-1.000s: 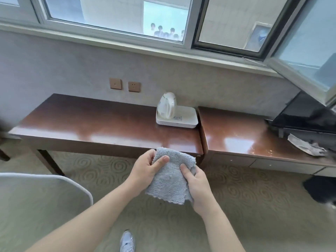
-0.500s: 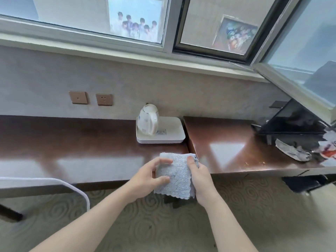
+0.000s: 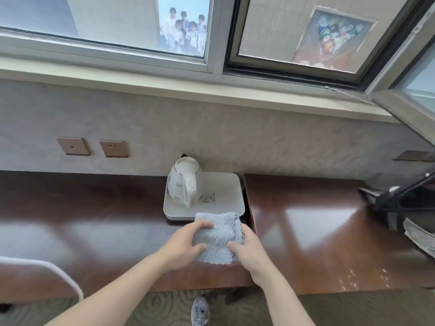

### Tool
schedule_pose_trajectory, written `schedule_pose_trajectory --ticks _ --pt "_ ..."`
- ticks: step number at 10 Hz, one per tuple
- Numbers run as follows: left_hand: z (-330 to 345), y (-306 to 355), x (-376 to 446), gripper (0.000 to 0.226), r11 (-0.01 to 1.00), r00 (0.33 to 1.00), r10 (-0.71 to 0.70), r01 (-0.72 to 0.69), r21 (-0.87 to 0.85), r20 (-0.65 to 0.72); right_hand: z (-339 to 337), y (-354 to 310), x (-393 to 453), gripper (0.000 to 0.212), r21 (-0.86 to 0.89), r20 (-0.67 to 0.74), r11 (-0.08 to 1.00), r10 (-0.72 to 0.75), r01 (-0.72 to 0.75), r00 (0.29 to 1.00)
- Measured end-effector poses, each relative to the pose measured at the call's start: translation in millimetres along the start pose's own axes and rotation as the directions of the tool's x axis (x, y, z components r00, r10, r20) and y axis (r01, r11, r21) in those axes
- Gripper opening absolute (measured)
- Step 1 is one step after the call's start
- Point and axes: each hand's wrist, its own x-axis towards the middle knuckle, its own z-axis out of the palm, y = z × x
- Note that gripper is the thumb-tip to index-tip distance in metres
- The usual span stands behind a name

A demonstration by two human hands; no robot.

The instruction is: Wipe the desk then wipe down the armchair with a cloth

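Near the desk (image 3: 94,231) front edge, both hands' grip holds the folded cloth (image 3: 215,236) just before the tray (image 3: 226,189).

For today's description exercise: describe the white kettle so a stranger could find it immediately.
Start at the long dark glossy wooden desk under the window. Near its right end sits a white rectangular plastic tray. The rounded white kettle stands upright on that tray's left side, the only tall object there, just beyond the folded grey cloth.

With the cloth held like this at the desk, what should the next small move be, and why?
Probably press the folded grey cloth flat onto the desk and start a stroke leftward. Both the left hand and right hand grip it over the desktop, just in front of the kettle tray; the open surface lies to the left.
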Motion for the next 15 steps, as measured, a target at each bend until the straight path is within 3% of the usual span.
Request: schedule_pose_trajectory --ticks 2,4,5,6,7,8,9,11,13,15 --pt "19 -17 115 0.056 0.962 0.976 -0.204 0.184 0.203 0.082 -31 14 118 0.079 -0.216 0.069 0.970 0.133 -0.116 0.989" --pt "36 -36 234 0.055 0.919 0.949 -0.314 0.298 0.259 0.022 -43 31 233 0.067 -0.455 0.128 0.888 0.138 -0.066 0.982" --pt "46 -49 274 0.068 0.865 0.916 -0.400 0.376 0.333 0.005 -40 36 278 0.067 -0.561 0.195 0.827 0.104 0.024 0.975" --pt "52 -62 300 0.074 0.766 0.894 -0.448 0.391 0.511 -0.013 -38 41 310 0.071 -0.695 0.213 0.712 0.077 0.096 0.974" --pt "57 -75 314 0.077 0.707 0.927 -0.370 0.238 0.666 0.062 -37 49 330 0.075 -0.793 0.294 0.565 0.027 0.228 0.956" --pt "58 -85 322 0.098 0.666 0.915 -0.368 0.135 0.734 0.166 -33 56 342 0.087 -0.842 0.380 0.441 0.077 0.311 0.922" --pt "56 -89 328 0.118 0.587 0.893 -0.399 0.074 0.806 0.209 -29 58 352 0.110 -0.882 0.377 0.358 0.148 0.306 0.914" --pt "52 -90 349 0.142 0.542 0.854 -0.473 0.088 0.836 0.217 -30 50 375 0.135 -0.902 0.387 0.276 0.174 0.333 0.905" --pt "55 -87 353 0.146 0.433 0.864 -0.475 0.065 0.899 0.166 -28 45 374 0.135 -0.908 0.364 0.291 0.192 0.301 0.912" --pt "43 -67 337 0.135 0.442 0.924 -0.374 0.097 0.892 0.085 -26 25 360 0.100 -0.921 0.288 0.284 0.032 0.267 0.957"
